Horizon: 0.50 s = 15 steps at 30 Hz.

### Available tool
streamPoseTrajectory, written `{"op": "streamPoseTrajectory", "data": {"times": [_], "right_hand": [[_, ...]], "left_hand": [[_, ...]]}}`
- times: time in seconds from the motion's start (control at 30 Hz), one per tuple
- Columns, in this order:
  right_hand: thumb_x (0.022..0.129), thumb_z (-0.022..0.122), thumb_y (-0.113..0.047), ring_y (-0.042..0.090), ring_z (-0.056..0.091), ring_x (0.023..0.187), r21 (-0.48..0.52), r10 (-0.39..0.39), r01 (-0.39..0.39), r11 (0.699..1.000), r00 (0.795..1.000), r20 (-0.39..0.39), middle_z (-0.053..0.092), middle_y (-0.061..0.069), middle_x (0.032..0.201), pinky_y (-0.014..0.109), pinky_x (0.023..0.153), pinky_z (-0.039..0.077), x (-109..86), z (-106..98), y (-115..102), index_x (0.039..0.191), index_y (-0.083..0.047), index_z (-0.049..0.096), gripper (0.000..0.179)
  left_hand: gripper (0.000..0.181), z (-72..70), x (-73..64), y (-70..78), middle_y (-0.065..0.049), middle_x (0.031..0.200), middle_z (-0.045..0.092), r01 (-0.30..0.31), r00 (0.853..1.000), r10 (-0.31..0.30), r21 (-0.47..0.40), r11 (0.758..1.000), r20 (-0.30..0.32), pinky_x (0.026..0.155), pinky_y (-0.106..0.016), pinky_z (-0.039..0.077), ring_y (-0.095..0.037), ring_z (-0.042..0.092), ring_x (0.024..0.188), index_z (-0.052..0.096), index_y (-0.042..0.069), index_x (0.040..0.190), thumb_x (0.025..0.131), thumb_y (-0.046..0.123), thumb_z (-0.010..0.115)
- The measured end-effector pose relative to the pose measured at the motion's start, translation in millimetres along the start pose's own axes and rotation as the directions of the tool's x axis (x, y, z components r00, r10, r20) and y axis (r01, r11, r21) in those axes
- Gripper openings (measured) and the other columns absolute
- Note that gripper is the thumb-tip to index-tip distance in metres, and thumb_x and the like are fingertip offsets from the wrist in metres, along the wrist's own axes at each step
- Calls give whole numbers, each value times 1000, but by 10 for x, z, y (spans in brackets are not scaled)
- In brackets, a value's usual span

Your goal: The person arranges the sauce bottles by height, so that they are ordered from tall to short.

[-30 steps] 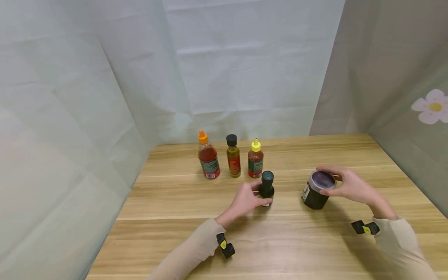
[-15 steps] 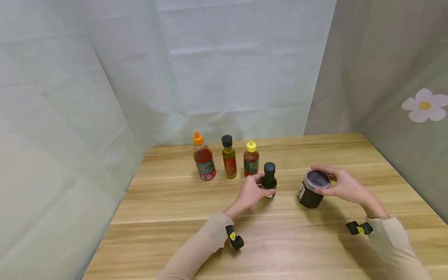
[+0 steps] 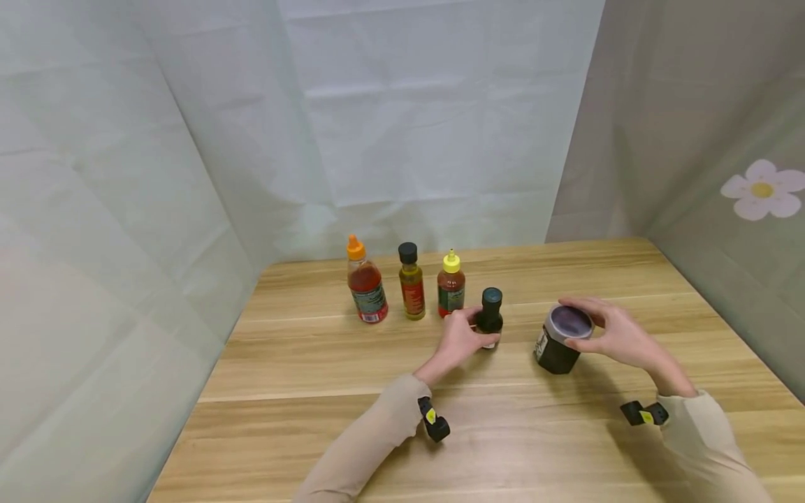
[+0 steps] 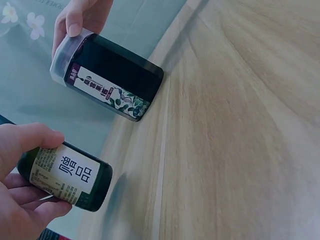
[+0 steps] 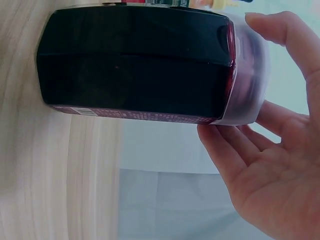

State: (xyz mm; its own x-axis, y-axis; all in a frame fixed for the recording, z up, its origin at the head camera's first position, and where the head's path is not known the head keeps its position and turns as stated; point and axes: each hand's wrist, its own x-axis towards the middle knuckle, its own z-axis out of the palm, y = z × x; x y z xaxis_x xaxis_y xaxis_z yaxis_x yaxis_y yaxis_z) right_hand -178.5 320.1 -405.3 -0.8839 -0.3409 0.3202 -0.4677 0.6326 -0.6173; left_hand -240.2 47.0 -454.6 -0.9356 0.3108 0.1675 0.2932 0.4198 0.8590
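Note:
My left hand [image 3: 458, 340] grips a small dark bottle [image 3: 490, 318] around its body, thumb on the near side. In the left wrist view a white-and-cream label [image 4: 70, 172] faces the camera, and the bottle's base appears slightly off the table, its shadow beside it. To the right, my right hand [image 3: 619, 337] holds a large dark faceted jar [image 3: 558, 355] by its pale translucent lid [image 3: 571, 321], thumb and fingers on opposite sides. The jar is upright, and its label with leaves and fruit [image 4: 107, 90] shows in the left wrist view.
Behind my left hand stand three bottles: an orange-capped red sauce bottle [image 3: 367, 290], a black-capped bottle of yellowish liquid [image 3: 412, 286] and a yellow-capped sauce bottle [image 3: 451, 286]. They stand on a wooden table [image 3: 302, 377], with pale cloth [image 3: 428, 126] hanging around it.
My left hand has carried the dark bottle away from me and slightly right, past the front of the yellow-capped bottle. The right hand keeps its hold on the jar. The head view has shifted slightly.

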Motion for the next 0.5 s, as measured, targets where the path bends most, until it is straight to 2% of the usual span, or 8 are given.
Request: {"op": "streamPoseTrajectory", "data": {"times": [0.2,0.37,0.5], "right_hand": [[75,82,-9,-20,41,109,9,-3,3,1000,1000,-12,58,26,128,-3,91,32,5,11,-11,133,1,55,64],[77,81,-13,-19,40,109,3,26,-26,1000,1000,-2,56,25,130,-3,91,31,-17,20,11,134,0,54,64],[77,82,-16,-18,41,110,-22,46,-46,999,999,-4,57,23,131,-3,91,31,-27,29,31,135,-4,55,65]], "left_hand": [[59,28,36,16,-19,117,69,12,1000,-12,7,1000,-22,83,-25,58,-25,68,105,61,-3,125,73,15,85],[53,44,43,-8,-17,114,70,30,999,-30,-4,1000,-43,82,-25,59,-23,69,104,63,-1,121,74,14,84],[50,55,74,-18,-16,111,72,1,998,0,11,1000,-70,82,-26,58,-23,69,102,65,1,119,75,13,83]]}}
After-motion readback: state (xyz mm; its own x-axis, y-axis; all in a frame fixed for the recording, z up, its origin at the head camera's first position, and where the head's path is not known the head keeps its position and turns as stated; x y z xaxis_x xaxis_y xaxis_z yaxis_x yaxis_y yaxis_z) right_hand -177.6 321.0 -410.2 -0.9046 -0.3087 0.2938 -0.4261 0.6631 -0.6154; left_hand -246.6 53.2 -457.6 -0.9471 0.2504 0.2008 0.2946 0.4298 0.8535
